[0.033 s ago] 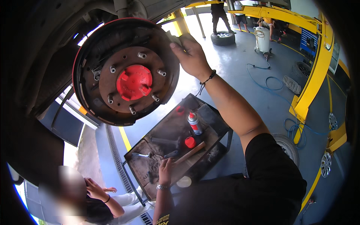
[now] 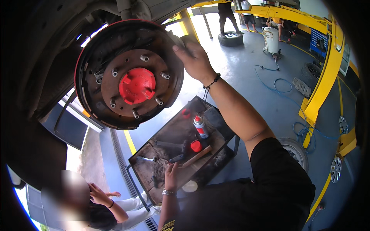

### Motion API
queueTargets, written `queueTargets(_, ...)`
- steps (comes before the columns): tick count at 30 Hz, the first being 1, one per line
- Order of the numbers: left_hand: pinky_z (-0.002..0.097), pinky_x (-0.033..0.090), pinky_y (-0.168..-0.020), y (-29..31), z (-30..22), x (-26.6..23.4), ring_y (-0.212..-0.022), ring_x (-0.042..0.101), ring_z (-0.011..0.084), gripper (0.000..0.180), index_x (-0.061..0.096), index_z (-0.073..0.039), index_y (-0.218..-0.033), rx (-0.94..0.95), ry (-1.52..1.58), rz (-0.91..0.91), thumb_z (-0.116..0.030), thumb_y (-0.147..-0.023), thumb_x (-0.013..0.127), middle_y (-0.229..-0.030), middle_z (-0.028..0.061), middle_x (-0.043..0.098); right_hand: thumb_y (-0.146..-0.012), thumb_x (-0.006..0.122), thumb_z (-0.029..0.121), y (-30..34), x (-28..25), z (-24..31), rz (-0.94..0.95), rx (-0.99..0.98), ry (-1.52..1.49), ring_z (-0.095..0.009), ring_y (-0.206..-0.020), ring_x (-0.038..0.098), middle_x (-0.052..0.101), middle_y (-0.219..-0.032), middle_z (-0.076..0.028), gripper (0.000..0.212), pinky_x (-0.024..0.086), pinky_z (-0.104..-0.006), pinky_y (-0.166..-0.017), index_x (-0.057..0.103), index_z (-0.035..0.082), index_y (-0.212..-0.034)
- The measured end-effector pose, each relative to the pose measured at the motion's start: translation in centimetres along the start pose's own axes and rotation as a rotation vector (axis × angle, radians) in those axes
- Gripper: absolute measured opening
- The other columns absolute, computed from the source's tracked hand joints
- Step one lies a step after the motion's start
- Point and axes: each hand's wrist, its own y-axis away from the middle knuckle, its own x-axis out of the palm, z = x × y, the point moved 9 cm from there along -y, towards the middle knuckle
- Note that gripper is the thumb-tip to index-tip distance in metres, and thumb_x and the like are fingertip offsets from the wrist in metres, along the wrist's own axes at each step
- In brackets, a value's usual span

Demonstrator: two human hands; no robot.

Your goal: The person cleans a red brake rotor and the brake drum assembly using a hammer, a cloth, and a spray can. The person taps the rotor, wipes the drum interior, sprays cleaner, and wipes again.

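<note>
My right hand (image 2: 194, 57), wearing a dark cord bracelet, is raised at the upper right rim of a wheel's brake assembly (image 2: 127, 82). Between thumb and fingers it pinches a small grey flat pad (image 2: 175, 39) against the rim; its exact kind is unclear. The rusty hub (image 2: 113, 92) carries several studs around a red centre cap (image 2: 137, 85). Lower down, my left hand (image 2: 170, 177), with a metal watch, is over a dark tool tray (image 2: 181, 115). Its fingers appear loosely extended, close to the end of a wooden handle (image 2: 196, 156).
On the tray are a spray can (image 2: 200, 127), a red cap (image 2: 195, 146), a black hammer (image 2: 171, 146) and a wrench (image 2: 146, 158). A person (image 2: 102, 204) is at the lower left. A yellow lift post (image 2: 325, 81), blue hose (image 2: 283, 86) and wheel (image 2: 231, 38) stand beyond.
The view has shifted slightly. My right hand has moved a little down and left along the rim, still holding the grey pad. My left hand looks unchanged.
</note>
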Motion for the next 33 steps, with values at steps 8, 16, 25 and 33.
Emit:
queueTargets(8, 0.0274, 0.050, -0.078, 3.9, 1.9, -0.1, -0.090, 0.067, 0.0151, 0.035, 0.063, 0.000, -0.116, -0.055, 0.037, -0.071, -0.029, -0.103, 0.050, -0.104, 0.0087, 0.070, -0.103, 0.049, 0.039, -2.4, 1.8, 3.8, 0.118, -0.038, -0.434, -0.020, -0.099, 0.059, 0.065, -0.107, -0.011, 0.048, 0.044, -0.0317, -0.093, 0.058, -0.001, -0.127)
queueTargets(16, 0.0284, 0.050, -0.079, 6.0, 3.2, 0.2, -0.089, 0.067, 0.0161, 0.034, 0.063, 0.000, -0.115, -0.050, 0.093, -0.131, -0.030, -0.103, 0.051, -0.104, 0.0089, 0.070, -0.105, 0.030, 0.042, 4.8, 2.6, -2.2, -0.044, -0.090, -0.741, -0.027, -0.139, 0.039, 0.044, -0.148, -0.016, 0.062, 0.028, -0.0359, -0.115, 0.035, -0.003, -0.148)
queueTargets(25, 0.0289, 0.050, -0.080, 6.6, 2.2, -0.8, -0.090, 0.067, 0.0174, 0.035, 0.061, 0.001, -0.119, -0.098, 0.036, -0.094, -0.029, -0.103, 0.050, -0.105, 0.0104, 0.069, -0.099, 0.044, 0.055, 8.6, 6.7, -6.1, -0.089, 0.094, -1.071, -0.026, -0.142, 0.032, 0.034, -0.154, -0.013, 0.078, 0.023, -0.0390, -0.117, 0.024, 0.003, -0.153)
queueTargets(33, 0.0294, 0.051, -0.080, 6.9, 0.5, -1.9, -0.090, 0.067, 0.0183, 0.036, 0.060, 0.002, -0.119, -0.131, 0.026, -0.115, -0.029, -0.104, 0.049, -0.104, 0.0124, 0.070, -0.102, 0.034, 0.056, 5.4, 7.5, -7.8, -0.057, 0.053, -1.293, -0.024, -0.131, 0.046, 0.048, -0.143, -0.014, 0.069, 0.035, -0.0355, -0.110, 0.039, -0.001, -0.142)
